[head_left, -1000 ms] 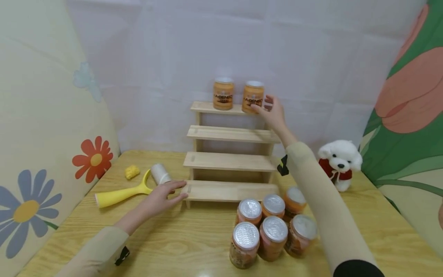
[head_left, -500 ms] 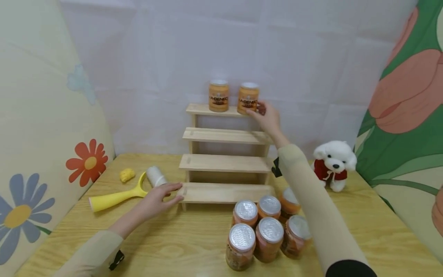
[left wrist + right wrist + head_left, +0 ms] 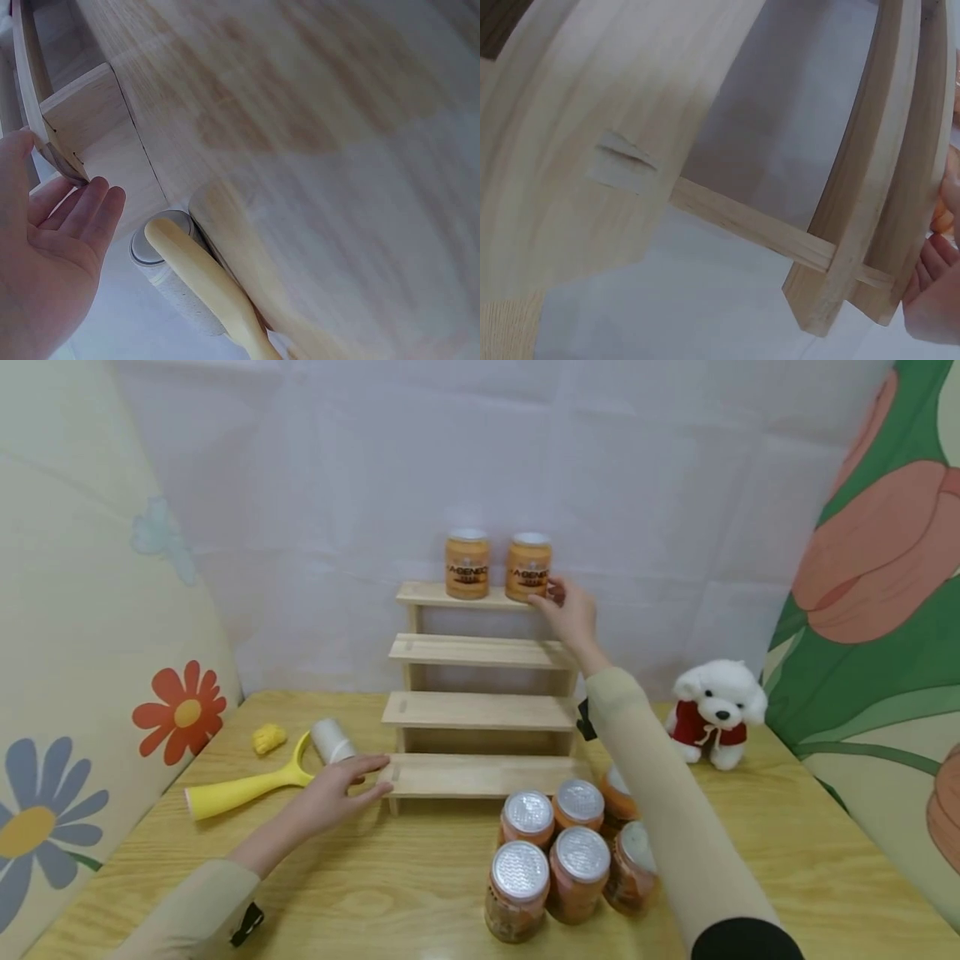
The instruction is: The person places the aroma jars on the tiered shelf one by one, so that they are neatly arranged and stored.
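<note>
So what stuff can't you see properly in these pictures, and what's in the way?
- Head view: the small print on the right-hand jar on the top shelf is too small to read.
- Head view: the right sleeve hides part of the back-right table jar.
- Right wrist view: the picture's right edge cuts off part of the right grip.
- Left wrist view: the yellow-handled lint roller runs off the bottom edge.

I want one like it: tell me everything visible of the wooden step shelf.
The wooden step shelf looks like pale, grained wood: four flat steps rising backward on side supports. It stands upright on the table. The left hand touches the lowest step's left end; two orange jars sit up top.
</note>
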Demonstrator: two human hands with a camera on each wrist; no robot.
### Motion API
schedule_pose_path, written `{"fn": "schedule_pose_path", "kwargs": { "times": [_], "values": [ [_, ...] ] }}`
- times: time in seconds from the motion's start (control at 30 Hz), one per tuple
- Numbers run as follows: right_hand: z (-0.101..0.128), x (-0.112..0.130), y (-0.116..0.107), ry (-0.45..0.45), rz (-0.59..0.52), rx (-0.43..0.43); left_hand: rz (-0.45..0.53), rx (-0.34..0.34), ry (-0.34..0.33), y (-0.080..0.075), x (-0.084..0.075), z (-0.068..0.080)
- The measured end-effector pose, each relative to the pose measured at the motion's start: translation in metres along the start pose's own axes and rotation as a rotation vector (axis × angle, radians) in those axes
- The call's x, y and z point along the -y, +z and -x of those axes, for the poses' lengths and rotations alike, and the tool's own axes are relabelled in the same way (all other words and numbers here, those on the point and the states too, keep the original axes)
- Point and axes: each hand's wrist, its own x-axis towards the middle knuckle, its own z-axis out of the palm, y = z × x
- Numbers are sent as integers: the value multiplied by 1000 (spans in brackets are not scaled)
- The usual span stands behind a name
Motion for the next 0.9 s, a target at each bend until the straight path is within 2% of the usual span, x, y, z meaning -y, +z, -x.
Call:
{"fn": "schedule_pose_path", "kwargs": {
  "times": [0.4,0.7,0.83,0.9],
  "values": [
    [5,-4,-1,-15,-8,10,2,-14,16,4,2,-4],
    [19,-16,-14,-134,181,64,-1,-1,25,9,1,-9],
    [26,-18,-27,-122,162,116,-2,-8,36,9,2,-11],
    [30,-19,-35,-104,118,136,-2,-7,41,8,2,-13]
  ]
}}
